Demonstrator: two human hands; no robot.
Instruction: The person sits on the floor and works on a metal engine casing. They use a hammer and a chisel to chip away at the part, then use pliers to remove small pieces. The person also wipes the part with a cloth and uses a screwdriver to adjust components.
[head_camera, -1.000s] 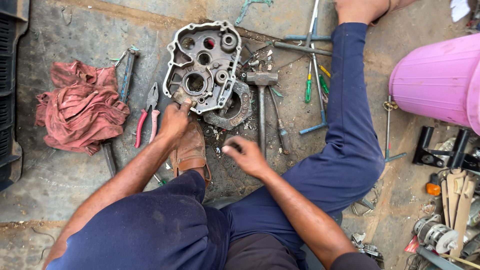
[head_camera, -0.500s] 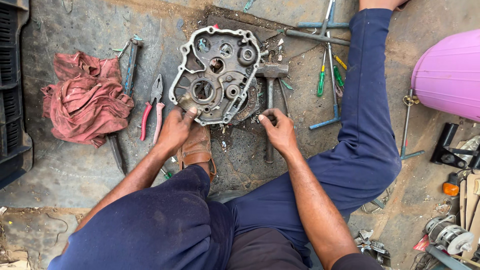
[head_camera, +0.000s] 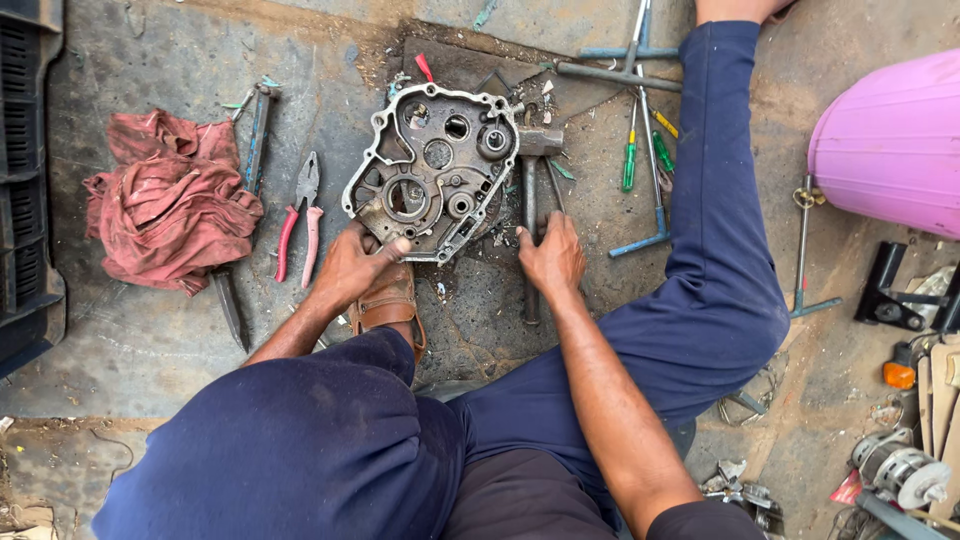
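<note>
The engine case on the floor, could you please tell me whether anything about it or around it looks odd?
Nothing looks broken. The engine case lies flat on the gritty floor, left hand on its lower edge, right hand on the hammer handle. Tools lie scattered loose, and a red rag sits crumpled to the left.

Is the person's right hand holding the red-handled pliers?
No, the right hand rests on the hammer handle, while the red-handled pliers lie untouched left of the engine case.
</note>
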